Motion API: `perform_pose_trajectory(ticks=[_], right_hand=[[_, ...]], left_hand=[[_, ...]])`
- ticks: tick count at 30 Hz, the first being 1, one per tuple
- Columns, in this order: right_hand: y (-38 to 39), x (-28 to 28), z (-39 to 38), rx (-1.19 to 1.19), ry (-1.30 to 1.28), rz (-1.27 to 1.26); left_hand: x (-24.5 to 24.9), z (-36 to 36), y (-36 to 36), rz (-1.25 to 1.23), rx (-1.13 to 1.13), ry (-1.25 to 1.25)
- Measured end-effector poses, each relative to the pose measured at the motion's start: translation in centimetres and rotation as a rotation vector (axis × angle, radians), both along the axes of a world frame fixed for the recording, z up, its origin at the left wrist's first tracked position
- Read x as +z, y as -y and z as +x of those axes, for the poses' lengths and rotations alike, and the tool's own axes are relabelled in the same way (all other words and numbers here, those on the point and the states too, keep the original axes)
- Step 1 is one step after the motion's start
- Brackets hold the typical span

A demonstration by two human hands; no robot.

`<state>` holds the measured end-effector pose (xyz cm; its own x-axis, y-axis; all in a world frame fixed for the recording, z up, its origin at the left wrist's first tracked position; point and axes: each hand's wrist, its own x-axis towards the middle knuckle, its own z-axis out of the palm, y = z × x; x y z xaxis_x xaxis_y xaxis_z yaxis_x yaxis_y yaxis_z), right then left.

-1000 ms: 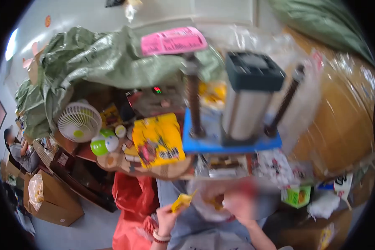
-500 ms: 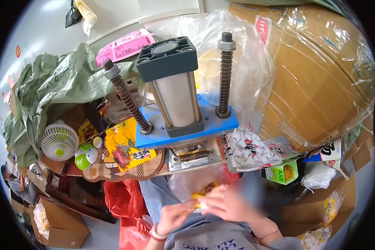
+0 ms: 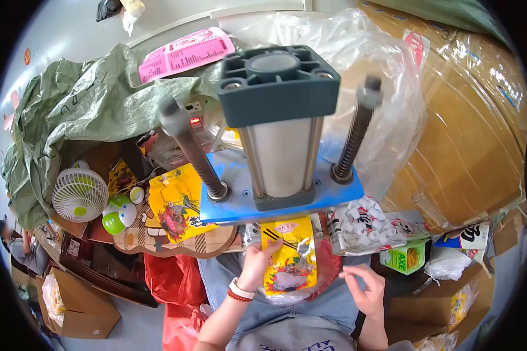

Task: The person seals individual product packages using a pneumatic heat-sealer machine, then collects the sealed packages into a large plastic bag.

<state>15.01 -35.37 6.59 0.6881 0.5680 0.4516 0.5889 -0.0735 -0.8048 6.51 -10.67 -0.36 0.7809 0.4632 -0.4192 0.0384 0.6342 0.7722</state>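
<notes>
My left hand (image 3: pixel 256 264) grips a yellow printed pouch (image 3: pixel 288 275) by its left edge, thumb across the front. The pouch stands upright in front of the press (image 3: pixel 281 158), its top edge just under the blue plate (image 3: pixel 334 196). A white curved shape shows on the pouch's front near its right edge. To the right of the pouch is my right hand (image 3: pixel 366 289), fingers loosely bent and apart, nothing visible in them. Behind the pouch, clear plastic and a red bag partly show above my lap.
A bag of small white plastic pieces (image 3: pixel 366 228) lies right of the press. On the left are another yellow pouch (image 3: pixel 175 202), a white fan (image 3: pixel 80 195) and a green-and-white gadget (image 3: pixel 120 214). A large carton (image 3: pixel 468 146) fills the right; a green box (image 3: pixel 403 257) sits below it.
The hands were together at the lap around something yellow; they have parted. The left hand has raised the pouch to the press, and the right hand has moved right. My head has leaned closer.
</notes>
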Motion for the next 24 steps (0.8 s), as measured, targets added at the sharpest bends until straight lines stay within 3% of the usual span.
perform_pose_trajectory(ticks=[1,2,3,4,5,6,8,10,11,12,14,16,18,20,21,24], right_hand=[[0.4,-0.2,-0.1,0.007,-0.022,-0.042],[0.6,-0.1,0.0,0.019,-0.03,-0.071],[0.8,-0.4,0.3,0.017,-0.027,-0.059],[1.1,-0.8,0.7,-0.006,-0.021,-0.067],[1.3,-0.7,1.1,-0.03,-0.017,-0.075],[1.8,0.7,1.0,-0.05,-0.104,-0.113],[2.7,1.8,1.3,-0.091,-0.164,-0.122],[3.5,0.9,2.0,-0.128,-0.182,-0.13],[3.5,0.9,2.1,-0.134,-0.216,-0.141],[3.5,0.8,2.2,-0.138,-0.254,-0.154],[3.1,-0.9,2.4,-0.097,-0.25,-0.13],[2.4,-0.7,2.2,-0.046,-0.184,-0.119],[1.8,0.2,1.5,-0.031,-0.135,-0.104],[1.7,1.0,1.0,-0.025,-0.072,-0.093],[2.0,1.3,0.7,-0.042,-0.065,-0.09],[3.5,1.4,0.1,-0.124,-0.146,-0.115]], left_hand=[[-0.6,0.0,0.0,0.054,0.013,-0.04],[2.6,0.0,0.3,0.121,-0.004,-0.071],[1.8,0.1,0.5,0.036,0.035,-0.043],[2.7,-0.3,0.3,0.066,-0.008,-0.041],[-0.1,-0.7,-1.1,0.201,-0.104,-0.057],[1.6,-1.5,-1.9,0.283,-0.201,-0.014],[3.2,-4.2,-5.3,0.376,-0.112,-0.077],[9.0,-5.6,-8.9,0.465,0.125,-0.257],[8.8,-6.0,-12.0,0.608,0.223,-0.09],[9.5,-5.6,-14.7,0.57,0.318,0.007],[12.9,-2.8,-19.0,0.842,0.385,0.207],[15.8,1.4,-22.7,0.932,0.252,0.33],[15.3,5.3,-30.4,0.94,-0.011,0.082],[17.1,10.0,-32.4,0.749,-0.025,0.171],[18.9,12.2,-33.4,0.865,-0.023,0.188],[24.7,16.3,-32.7,0.565,0.035,0.622]])
